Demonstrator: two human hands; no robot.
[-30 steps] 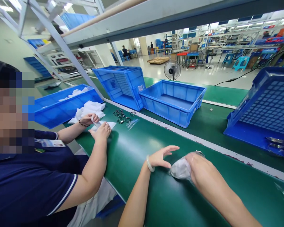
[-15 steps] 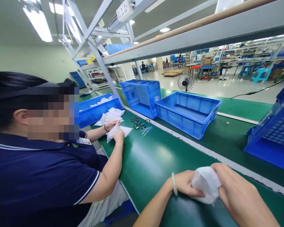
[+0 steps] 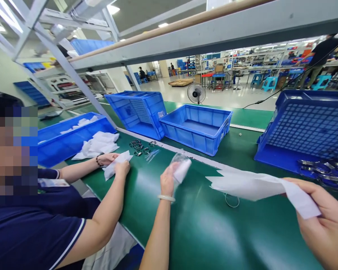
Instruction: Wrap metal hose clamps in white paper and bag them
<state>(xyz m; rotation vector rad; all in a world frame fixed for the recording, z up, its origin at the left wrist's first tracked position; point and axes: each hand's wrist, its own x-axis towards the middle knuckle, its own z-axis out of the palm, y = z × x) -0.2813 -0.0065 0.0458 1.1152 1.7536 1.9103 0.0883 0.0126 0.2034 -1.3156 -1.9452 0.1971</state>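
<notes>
My left hand (image 3: 168, 180), with a pale bangle at the wrist, is closed on a small white packet (image 3: 181, 169) with clear plastic round it, held over the green table (image 3: 197, 240). At the right, my right hand (image 3: 321, 213) grips a stack of white sheets (image 3: 248, 184) between thumb and fingers; the sheets stretch out to the left above the table. Under their edge a thin metal ring (image 3: 232, 200) lies on the table.
A person (image 3: 73, 217) at the left handles a white sheet (image 3: 115, 167) beside a white pile (image 3: 97, 144). Metal clamps (image 3: 136, 144) lie past it. Blue crates (image 3: 197, 129) line the back; the tilted right crate (image 3: 312, 123) has metal rings (image 3: 323, 168) at its front.
My hands have moved apart: the left, with the packet, went left and away from me; the right now holds white sheets. The view has turned right, showing the metal rings by the right crate.
</notes>
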